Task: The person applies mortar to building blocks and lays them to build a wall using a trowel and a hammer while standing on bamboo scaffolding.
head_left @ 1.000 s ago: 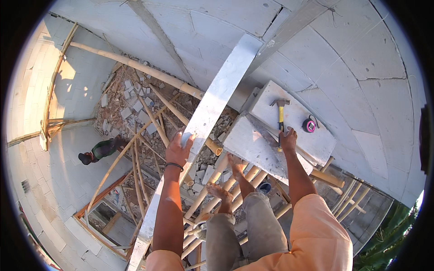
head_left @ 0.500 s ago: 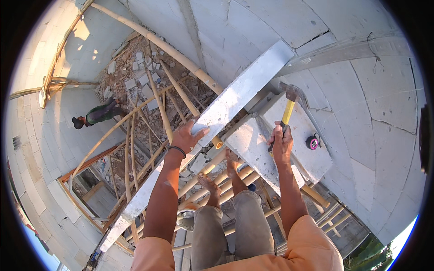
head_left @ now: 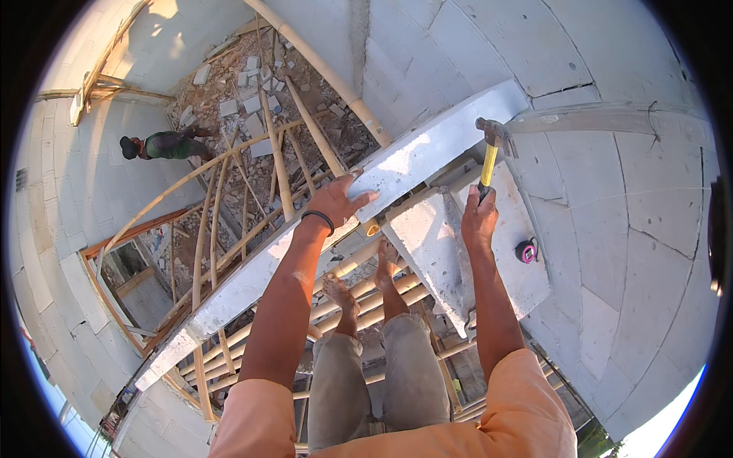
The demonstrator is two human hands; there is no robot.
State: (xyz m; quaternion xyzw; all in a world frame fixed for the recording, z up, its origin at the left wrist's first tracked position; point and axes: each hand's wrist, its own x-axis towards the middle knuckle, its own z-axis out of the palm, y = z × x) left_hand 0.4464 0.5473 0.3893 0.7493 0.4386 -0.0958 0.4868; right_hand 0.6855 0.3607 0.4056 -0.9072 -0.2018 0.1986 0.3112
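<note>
Pale block walls (head_left: 565, 61) rise on all sides of a half-built space, with rubble (head_left: 223, 72) strewn over the ground below and bamboo poles (head_left: 330, 80) slanting across it. Off to the left, near the wall, is another person (head_left: 169, 145) in a dark cap, well apart from the work.

Across the middle runs a long white beam (head_left: 447, 145), its far end close to the wall. The person's left hand (head_left: 336, 204) lies on the beam, partly open, thumb spread from the fingers; it seems to steady rather than lift. The right hand (head_left: 479, 221) is closed around the dark grip of a yellow-handled hammer (head_left: 490, 160), whose head is up near the beam's far end; whether it touches anything cannot be told.

As far as can be judged, the walls are largely up and the beam is in place along its length, though whether it is fixed does not show. Beside it, big white blocks (head_left: 426, 240) appear to lie loose, not built into the wall, with a round tape measure (head_left: 527, 251) resting on one. No finished result of the hammering can be made out.
</note>
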